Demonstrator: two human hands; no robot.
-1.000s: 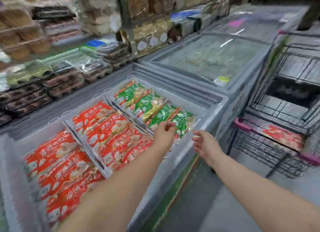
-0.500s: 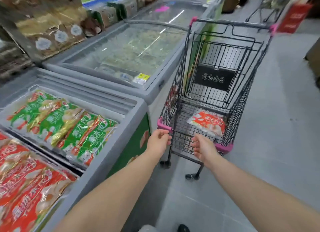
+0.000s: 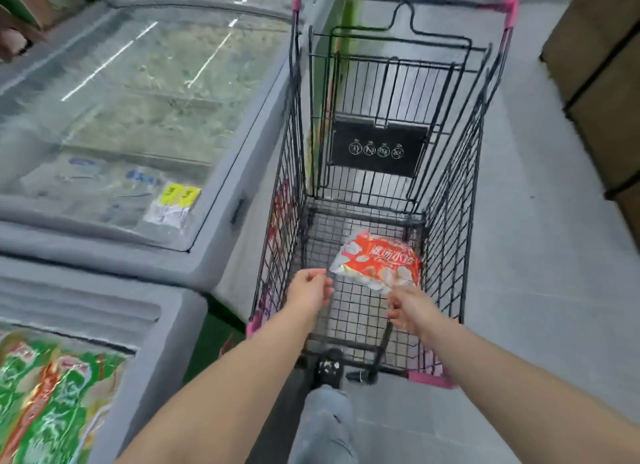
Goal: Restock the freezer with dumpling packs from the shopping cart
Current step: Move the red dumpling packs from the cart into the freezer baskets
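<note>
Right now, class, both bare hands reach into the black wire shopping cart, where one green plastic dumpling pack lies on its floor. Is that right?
The colour is wrong: the head view shows a red and white plastic dumpling pack, not green. The left hand and right hand do reach into the black wire shopping cart, where that one pack lies on its floor.

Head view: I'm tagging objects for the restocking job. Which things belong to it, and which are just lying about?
Job: red dumpling pack, shopping cart, open freezer, green packs in it, left hand, right hand.
Lying about: closed glass-lidded freezer, yellow price tags, cardboard boxes.
</note>
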